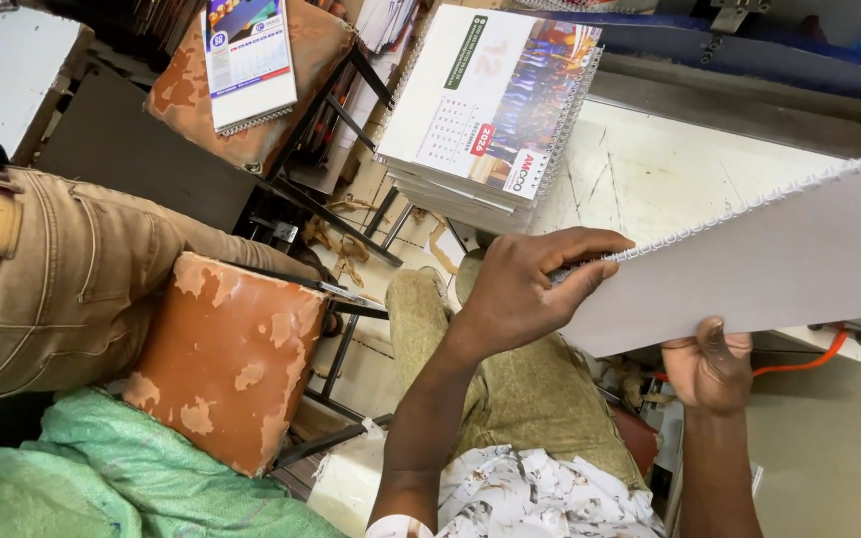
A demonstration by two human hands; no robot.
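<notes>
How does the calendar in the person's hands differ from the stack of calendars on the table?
The held calendar is a single one, lifted and tilted between the left hand and right hand; the stack of calendars is many, lying flat on the table. The held one shows a plain grey face; the stack's top shows a printed picture and date grid. Both have wire spiral binding.
</notes>
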